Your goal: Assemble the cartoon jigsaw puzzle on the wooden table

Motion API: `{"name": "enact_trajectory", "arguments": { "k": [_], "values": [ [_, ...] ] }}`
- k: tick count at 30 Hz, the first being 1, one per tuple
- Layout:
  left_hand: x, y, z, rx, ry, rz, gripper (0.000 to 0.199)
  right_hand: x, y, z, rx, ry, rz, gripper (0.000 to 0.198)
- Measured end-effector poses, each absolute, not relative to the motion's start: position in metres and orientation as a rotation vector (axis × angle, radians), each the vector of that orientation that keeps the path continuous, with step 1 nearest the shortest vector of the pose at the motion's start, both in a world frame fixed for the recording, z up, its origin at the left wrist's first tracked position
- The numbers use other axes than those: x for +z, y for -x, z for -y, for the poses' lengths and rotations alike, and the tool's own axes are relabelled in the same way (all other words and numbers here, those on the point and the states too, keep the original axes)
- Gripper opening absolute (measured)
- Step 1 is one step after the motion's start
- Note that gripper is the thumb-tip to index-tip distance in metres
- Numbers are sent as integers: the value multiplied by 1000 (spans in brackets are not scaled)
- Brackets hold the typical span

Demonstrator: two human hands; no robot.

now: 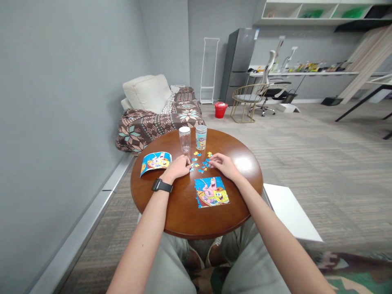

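Loose blue and yellow jigsaw puzzle pieces point(200, 161) lie scattered between my two hands on the round wooden table. My left hand point(180, 166), a black watch on its wrist, rests at their left side with its fingers curled together; whether a piece is between them is hidden. My right hand point(224, 165) is at their right edge, thumb and fingers bent together over blue pieces; what they hold is too small to make out. Nearer to me lies a joined cartoon jigsaw puzzle point(212, 192), its left edge uneven. Beside my left hand is a curled picture sheet point(156, 161) with a matching scene.
Beyond the pieces stand a clear jar with a white lid point(185, 139) and a jar with a cartoon label point(201, 138). The round table's point(180, 212) front edge is above my knees. A covered couch point(159, 116), a red bin point(220, 110) and a gold-framed chair point(248, 100) stand farther off.
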State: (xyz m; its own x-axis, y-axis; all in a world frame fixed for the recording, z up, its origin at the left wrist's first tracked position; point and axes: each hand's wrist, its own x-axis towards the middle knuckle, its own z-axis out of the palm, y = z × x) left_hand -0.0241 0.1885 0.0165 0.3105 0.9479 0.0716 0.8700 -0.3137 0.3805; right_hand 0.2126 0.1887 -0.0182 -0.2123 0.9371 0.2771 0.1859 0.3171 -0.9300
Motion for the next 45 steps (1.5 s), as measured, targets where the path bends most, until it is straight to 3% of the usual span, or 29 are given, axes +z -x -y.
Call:
{"name": "enact_trajectory", "arguments": {
  "k": [10,20,24,28,35,45],
  "values": [
    [15,23,-191,408,-2334,-1618,17,-21,-213,-191,879,1024,1657,21],
    [13,22,-192,423,-2269,-1622,6,-19,-213,-189,892,991,1660,19],
    [12,20,-193,467,-2281,-1629,17,-21,-213,-191,934,986,1647,23],
    [10,20,-196,467,-2248,-1642,14,-22,-215,-192,997,996,1663,18],
    [10,20,-197,495,-2196,-1643,8,-19,-216,-189,738,1057,1768,14],
    [22,15,-190,858,-1287,-1195,4,-15,-217,-186,777,1061,1795,15]
  ]
}}
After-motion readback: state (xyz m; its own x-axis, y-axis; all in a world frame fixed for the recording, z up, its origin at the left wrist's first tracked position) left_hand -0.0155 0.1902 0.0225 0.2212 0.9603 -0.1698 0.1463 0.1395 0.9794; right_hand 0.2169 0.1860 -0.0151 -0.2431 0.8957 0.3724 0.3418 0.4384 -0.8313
